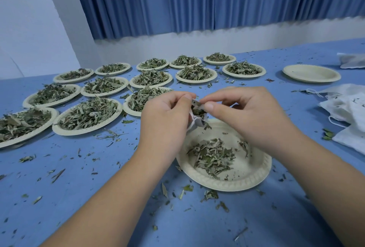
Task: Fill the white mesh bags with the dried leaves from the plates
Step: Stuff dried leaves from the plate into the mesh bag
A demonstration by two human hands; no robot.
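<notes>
Over a cream paper plate holding a small heap of dried leaves, I hold a small white mesh bag with leaves showing in its mouth. My left hand grips the bag's left side, most of the bag hidden behind it. My right hand pinches the bag's upper right rim between thumb and forefinger. Several more plates heaped with dried leaves stand in rows at the left and back.
An empty plate sits at the back right. A pile of white mesh bags with drawstrings lies at the right edge, another bag farther back. Leaf crumbs litter the blue table. A blue curtain hangs behind.
</notes>
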